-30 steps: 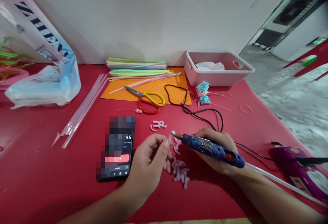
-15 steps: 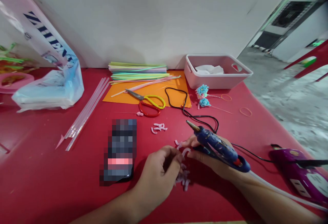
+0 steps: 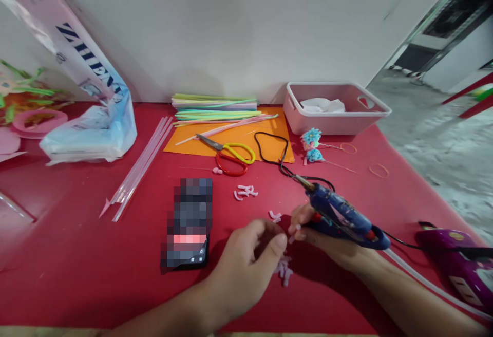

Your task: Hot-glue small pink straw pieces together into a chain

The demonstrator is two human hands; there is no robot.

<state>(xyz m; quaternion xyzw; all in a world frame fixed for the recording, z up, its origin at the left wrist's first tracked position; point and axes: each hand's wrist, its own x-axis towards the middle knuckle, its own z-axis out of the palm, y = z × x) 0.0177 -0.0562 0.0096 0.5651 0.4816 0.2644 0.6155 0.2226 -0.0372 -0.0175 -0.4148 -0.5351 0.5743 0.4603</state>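
My right hand (image 3: 327,237) grips a blue glue gun (image 3: 342,215) with its nozzle pointing up and to the left, away from my other hand. My left hand (image 3: 250,265) is curled in a pinch just left of it, thumb against fingers, over a small heap of pale pink curled straw pieces (image 3: 284,270). What the pinch holds is hidden. A few more pink pieces (image 3: 275,216) lie just beyond my fingers, and another little cluster of pink pieces (image 3: 245,191) sits further back. A phone (image 3: 188,224) lies flat to the left of my left hand.
On the red table (image 3: 77,255): scissors (image 3: 231,154) on orange paper (image 3: 231,134), stacked coloured straws (image 3: 213,107), clear straws (image 3: 140,162), a plastic bag (image 3: 88,121), a white bin (image 3: 335,108), blue straw flowers (image 3: 311,144), rubber bands (image 3: 379,170), a purple device (image 3: 454,255).
The glue gun's nozzle has lifted off the piece in my left hand and swung up and to the right. My left hand has dropped toward the pink heap and closed tighter.
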